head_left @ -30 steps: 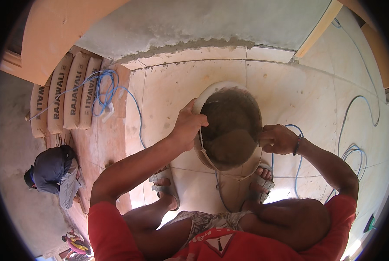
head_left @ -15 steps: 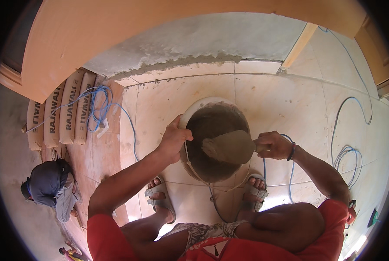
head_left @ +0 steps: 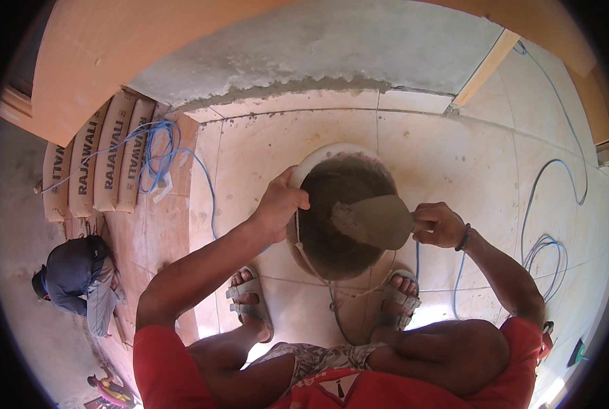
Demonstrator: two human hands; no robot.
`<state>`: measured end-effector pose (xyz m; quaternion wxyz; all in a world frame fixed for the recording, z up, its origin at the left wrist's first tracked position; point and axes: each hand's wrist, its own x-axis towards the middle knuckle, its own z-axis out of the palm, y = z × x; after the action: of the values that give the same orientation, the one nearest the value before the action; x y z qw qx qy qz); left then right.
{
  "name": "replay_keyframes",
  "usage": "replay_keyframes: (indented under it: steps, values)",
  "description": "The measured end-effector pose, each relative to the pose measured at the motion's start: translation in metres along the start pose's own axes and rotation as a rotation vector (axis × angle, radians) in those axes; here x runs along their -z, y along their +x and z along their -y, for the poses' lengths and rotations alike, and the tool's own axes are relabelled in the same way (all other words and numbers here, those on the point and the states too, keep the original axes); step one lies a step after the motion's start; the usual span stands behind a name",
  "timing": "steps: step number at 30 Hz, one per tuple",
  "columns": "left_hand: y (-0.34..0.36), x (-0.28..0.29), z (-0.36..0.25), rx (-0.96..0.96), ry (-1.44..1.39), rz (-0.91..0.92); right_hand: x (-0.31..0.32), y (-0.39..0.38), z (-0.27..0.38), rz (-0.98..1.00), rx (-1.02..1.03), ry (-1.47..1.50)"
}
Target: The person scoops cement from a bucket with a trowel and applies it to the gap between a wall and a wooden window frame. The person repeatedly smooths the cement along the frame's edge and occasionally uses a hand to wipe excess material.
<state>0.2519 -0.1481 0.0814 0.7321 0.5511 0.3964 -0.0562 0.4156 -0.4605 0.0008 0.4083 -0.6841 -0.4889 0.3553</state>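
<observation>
Head view. Left hand (head_left: 282, 206) clamped on the left rim of the bucket (head_left: 306, 165), thumb hooked over the lip; its other fingers mostly out of sight behind the wall. Right hand (head_left: 442, 225) curled tight around the handle of the trowel (head_left: 383, 222); the grip is largely hidden by the fingers.

Bucket sits over the floor tiles (head_left: 454, 153), ahead of and between the two sandals (head_left: 250, 300). Mouth faces up toward the wearer; grey mortar (head_left: 328, 183) inside. Wire bail hangs slack on the near side.

Edges: trowel's heel overlaps the right rim as seen; cannot tell if the two touch. Tile skirting (head_left: 297, 103) runs along the wall beyond, well apart from the bucket. Bare tile lies between, and also ahead of the right hand. Blue cord (head_left: 160, 153) is coiled at left near the stacked sacks (head_left: 102, 160), away from both hands.

Trowel: long axis roughly left–right, handle right, blade pointing left over the bucket's mouth, a lump of mortar at the tip end.
</observation>
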Motion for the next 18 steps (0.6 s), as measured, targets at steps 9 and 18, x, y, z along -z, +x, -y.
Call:
replay_keyframes:
  steps: [9, 18]
  values:
    - [-0.005, -0.005, -0.008, 0.002, 0.025, -0.008, 0.047, 0.003, -0.026, -0.272, -0.12, -0.023]
    - [0.0, -0.004, -0.002, -0.02, 0.004, 0.032, 0.112, 0.034, -0.086, -0.423, -0.389, -0.117]
